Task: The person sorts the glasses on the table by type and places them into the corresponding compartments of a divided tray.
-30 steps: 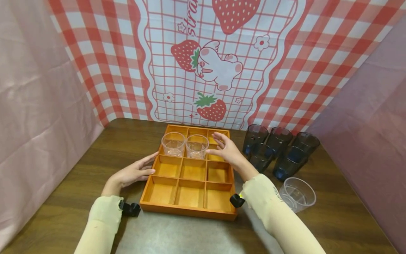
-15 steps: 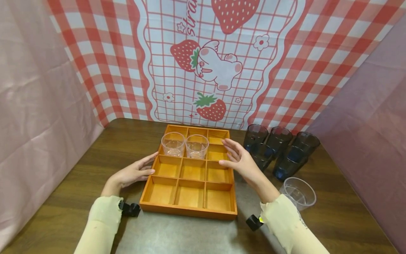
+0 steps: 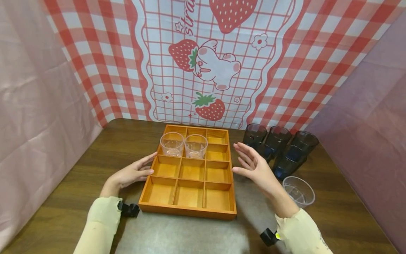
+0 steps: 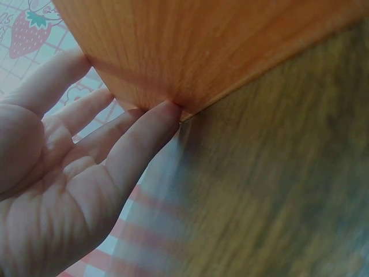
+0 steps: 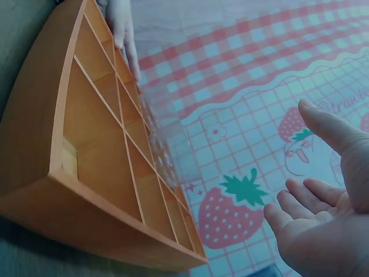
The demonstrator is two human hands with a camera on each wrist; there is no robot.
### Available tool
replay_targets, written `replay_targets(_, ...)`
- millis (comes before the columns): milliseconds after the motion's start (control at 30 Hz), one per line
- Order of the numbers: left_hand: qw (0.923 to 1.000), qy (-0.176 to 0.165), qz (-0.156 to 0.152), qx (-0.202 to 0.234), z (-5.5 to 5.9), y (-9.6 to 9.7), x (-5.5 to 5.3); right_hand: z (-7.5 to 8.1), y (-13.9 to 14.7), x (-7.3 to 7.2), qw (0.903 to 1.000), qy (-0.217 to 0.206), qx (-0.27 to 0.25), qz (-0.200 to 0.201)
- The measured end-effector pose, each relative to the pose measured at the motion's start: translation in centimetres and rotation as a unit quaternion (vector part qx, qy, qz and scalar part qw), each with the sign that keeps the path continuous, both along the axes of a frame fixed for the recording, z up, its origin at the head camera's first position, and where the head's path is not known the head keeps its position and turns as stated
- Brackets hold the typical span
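Observation:
A wooden divided tray lies on the table, with two clear plastic cups standing side by side in compartments of its second row from the back. My left hand touches the tray's left side with its fingertips, fingers fairly straight; the left wrist view shows those fingertips against the wooden side wall. Just off the tray's right edge hovers my right hand, fingers loosely bent and thumb apart, holding nothing. In the right wrist view the right palm is bare.
Several dark blue-grey cups are grouped at the back right of the table. In front of them stands another clear cup, partly behind my right wrist. A strawberry-patterned cloth hangs behind the table, with pink curtains at both sides.
My right hand has moved rightward and toward me, from beside the second clear cup over the tray to outside the tray's right edge. The left hand and the cups stay put.

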State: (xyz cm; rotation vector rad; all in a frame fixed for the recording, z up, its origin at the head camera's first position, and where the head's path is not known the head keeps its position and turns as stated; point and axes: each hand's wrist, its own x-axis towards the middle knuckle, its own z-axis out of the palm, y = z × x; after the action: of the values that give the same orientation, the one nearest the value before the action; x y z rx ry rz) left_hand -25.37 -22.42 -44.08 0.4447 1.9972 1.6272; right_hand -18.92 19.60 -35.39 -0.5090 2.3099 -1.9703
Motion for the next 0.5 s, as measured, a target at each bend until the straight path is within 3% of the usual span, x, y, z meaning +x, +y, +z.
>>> replay_targets(500, 1.0, 0.003, 0.0, -0.006, 0.0, 0.0, 0.0, -0.7, 4.8, 3.6, 0.9953, 0.078, -0.057, -0.007)
